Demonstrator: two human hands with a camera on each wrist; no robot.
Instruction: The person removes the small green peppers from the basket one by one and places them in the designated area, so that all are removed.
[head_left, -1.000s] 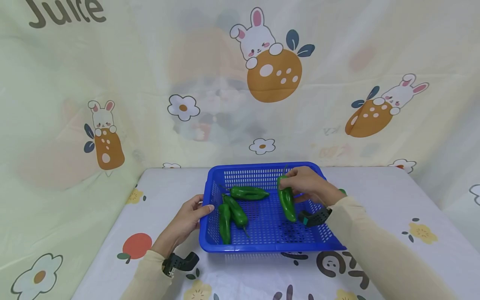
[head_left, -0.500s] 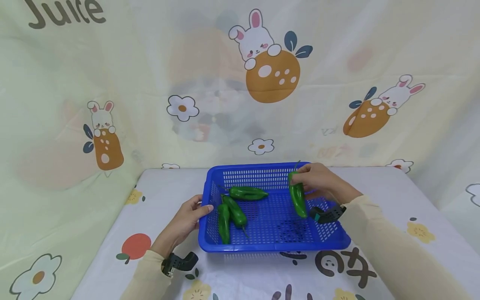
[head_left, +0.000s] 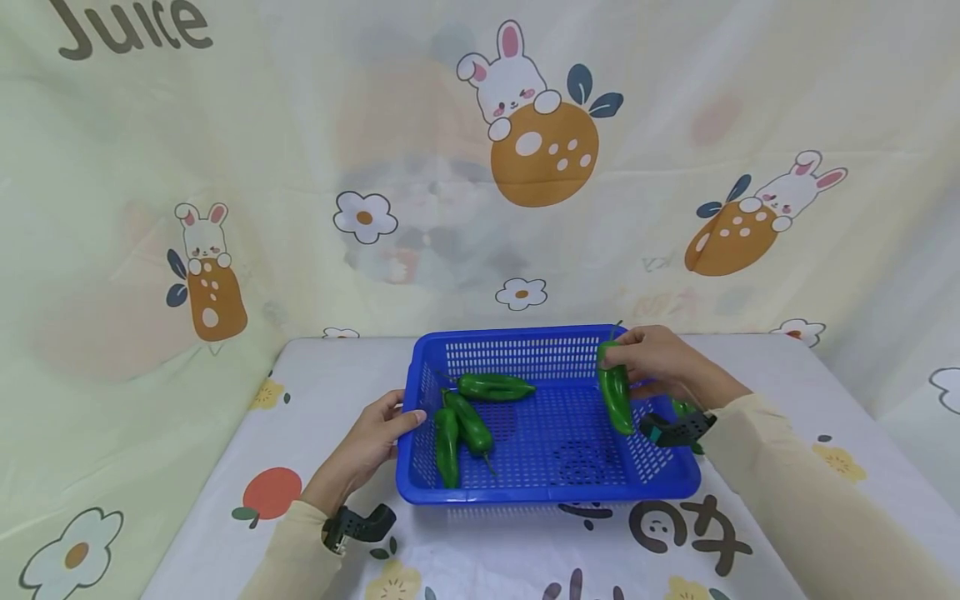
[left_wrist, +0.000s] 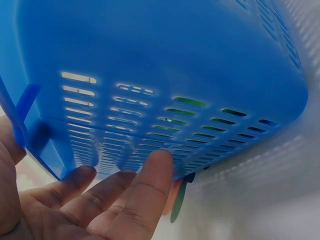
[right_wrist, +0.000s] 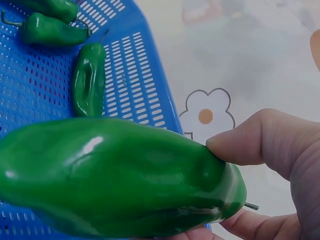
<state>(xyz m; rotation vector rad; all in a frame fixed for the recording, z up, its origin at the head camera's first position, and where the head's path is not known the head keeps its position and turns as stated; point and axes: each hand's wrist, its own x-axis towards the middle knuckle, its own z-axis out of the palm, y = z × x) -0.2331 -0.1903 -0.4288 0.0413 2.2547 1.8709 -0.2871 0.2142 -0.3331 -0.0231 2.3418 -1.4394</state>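
A long green pepper (head_left: 615, 390) hangs upright over the right part of the blue basket (head_left: 525, 495). My right hand (head_left: 660, 360) pinches it near the stem, thumb on one side, as the right wrist view shows close up. My left hand (head_left: 382, 429) holds the basket's left rim, its thumb over the edge. In the left wrist view its fingers (left_wrist: 155, 185) lie against the slotted outer wall. Inside the basket, on the left, lie three more green peppers: one across the back (head_left: 495, 387), a slanted one (head_left: 468, 422) and one along the left wall (head_left: 447, 447).
Part of something green (head_left: 697, 448) shows outside the basket's right side, mostly hidden by my right wrist and its strapped camera (head_left: 678, 429). The basket stands on a white patterned tablecloth (head_left: 187, 533). A printed cloth curtain (head_left: 420, 275) closes off the back.
My right hand has moved to the right with the green pepper, toward the basket's right wall. My left hand and the other peppers have stayed put.
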